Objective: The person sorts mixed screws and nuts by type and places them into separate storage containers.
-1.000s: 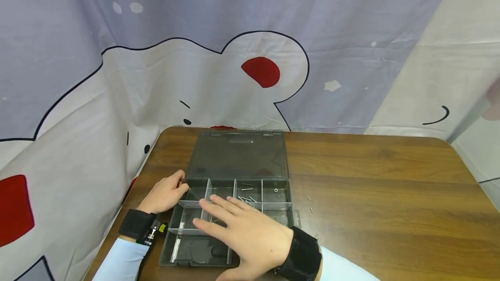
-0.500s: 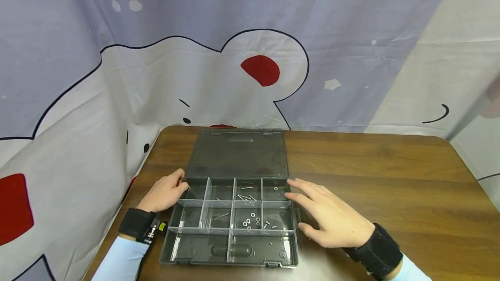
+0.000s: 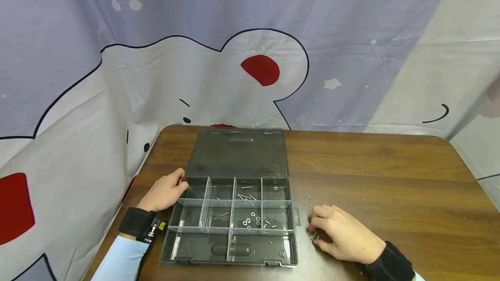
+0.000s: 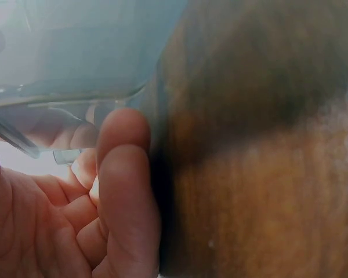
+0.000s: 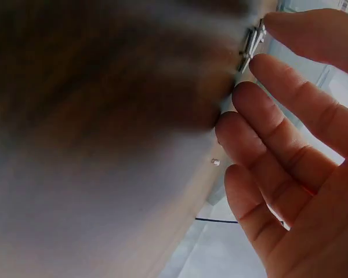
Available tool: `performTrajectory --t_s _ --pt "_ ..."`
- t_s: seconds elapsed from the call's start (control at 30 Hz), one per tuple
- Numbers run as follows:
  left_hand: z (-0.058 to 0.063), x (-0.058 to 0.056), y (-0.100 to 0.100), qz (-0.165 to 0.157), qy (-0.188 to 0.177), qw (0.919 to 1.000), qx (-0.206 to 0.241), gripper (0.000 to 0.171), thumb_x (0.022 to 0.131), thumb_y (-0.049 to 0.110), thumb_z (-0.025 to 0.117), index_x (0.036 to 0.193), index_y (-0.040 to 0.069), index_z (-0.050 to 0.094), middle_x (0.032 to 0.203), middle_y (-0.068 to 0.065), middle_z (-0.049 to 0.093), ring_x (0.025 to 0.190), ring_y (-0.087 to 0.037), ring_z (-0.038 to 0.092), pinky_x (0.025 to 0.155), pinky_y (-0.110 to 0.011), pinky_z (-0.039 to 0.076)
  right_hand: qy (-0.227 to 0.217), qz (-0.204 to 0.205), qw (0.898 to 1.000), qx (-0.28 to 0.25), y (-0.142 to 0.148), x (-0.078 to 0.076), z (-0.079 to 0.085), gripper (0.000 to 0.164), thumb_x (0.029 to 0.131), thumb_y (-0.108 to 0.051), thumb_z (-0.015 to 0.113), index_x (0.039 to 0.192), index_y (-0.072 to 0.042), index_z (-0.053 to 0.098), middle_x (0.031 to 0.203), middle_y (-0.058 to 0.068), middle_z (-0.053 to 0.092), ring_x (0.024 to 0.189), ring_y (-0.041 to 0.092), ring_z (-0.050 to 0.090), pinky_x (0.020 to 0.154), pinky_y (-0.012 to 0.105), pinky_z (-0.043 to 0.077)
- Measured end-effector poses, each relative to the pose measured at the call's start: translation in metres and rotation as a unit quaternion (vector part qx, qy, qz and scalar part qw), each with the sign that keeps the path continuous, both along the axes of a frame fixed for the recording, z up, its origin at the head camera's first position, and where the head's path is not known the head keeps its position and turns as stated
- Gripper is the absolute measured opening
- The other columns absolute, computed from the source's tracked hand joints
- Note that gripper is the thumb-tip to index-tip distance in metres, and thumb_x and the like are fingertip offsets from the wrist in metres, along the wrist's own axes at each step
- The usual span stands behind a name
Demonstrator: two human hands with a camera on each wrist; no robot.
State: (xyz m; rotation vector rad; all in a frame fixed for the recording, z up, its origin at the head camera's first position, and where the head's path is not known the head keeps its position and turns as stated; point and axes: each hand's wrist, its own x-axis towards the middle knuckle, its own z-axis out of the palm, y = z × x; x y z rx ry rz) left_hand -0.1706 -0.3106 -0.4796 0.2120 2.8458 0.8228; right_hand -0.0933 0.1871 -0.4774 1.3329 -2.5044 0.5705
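A grey see-through compartment box (image 3: 230, 230) lies with its lid (image 3: 238, 153) folded back on the wooden table. My left hand (image 3: 164, 191) grips the box's left wall near the hinge corner; the left wrist view shows the thumb (image 4: 127, 197) against the outside. On the table to the right of the box, my right hand (image 3: 343, 235) is lowered over a few small screws (image 3: 314, 236). Its thumb and index fingertips stand on either side of these screws (image 5: 253, 46), with a gap between them. Inside the box lie several screws (image 3: 247, 197) and small nuts (image 3: 252, 214).
Two loose screws (image 3: 309, 197) lie beyond the right hand's fingertips, one partly hidden by them. The box's clear dividers (image 3: 233, 203) stand up between its compartments. A printed curtain (image 3: 250, 81) hangs behind the table's far edge.
My right hand has moved from over the box to the table on its right and come down at the small screws, fingers bending. The left hand keeps its grip on the box.
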Motion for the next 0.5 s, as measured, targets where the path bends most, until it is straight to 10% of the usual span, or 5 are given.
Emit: performTrajectory --t_s 0.5 --pt "0.0013 -0.0002 -0.0005 0.0 -0.01 0.9999 0.005 0.013 0.1 0.018 0.05 0.092 0.012 0.042 0.071 -0.001 0.04 0.056 -0.018 0.037 0.059 -0.031 0.029 -0.009 -0.055 0.997 0.046 -0.0054 -0.0024 -0.0011 0.034 0.057 -0.009 0.077 0.066 -0.026 0.049 0.07 -0.019 0.042 0.065 -0.005 0.038 0.066 0.025 0.041"
